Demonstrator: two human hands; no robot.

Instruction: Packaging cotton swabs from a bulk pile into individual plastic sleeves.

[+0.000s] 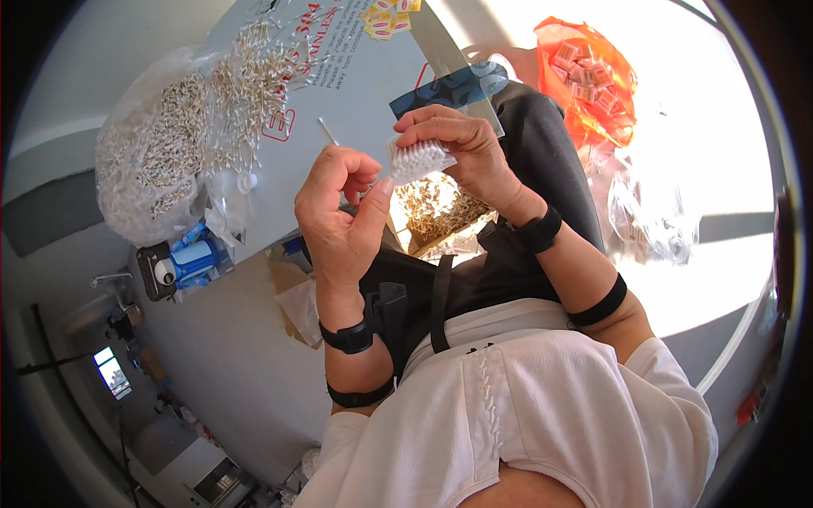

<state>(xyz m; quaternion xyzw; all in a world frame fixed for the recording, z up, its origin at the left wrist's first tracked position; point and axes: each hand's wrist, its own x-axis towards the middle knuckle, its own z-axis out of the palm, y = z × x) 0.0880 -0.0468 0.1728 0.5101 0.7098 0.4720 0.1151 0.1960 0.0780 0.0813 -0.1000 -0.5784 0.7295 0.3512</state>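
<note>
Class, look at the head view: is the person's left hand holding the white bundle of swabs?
No, the right hand grips the white bundle; the left hand pinches one swab.

Right hand (461, 148): holds a bundle of white swabs (417, 160), matt, with fibrous cotton-like tips. Left hand (339, 212): pinches a single thin white stick (327, 130), probably plastic or paper. Left of both hands: clear glossy plastic bag (152, 169) of loose swabs. Beyond the right hand: translucent orange plastic bag (593, 85), crinkled. Below the hands: brown cardboard box (436, 212), matt.
</note>
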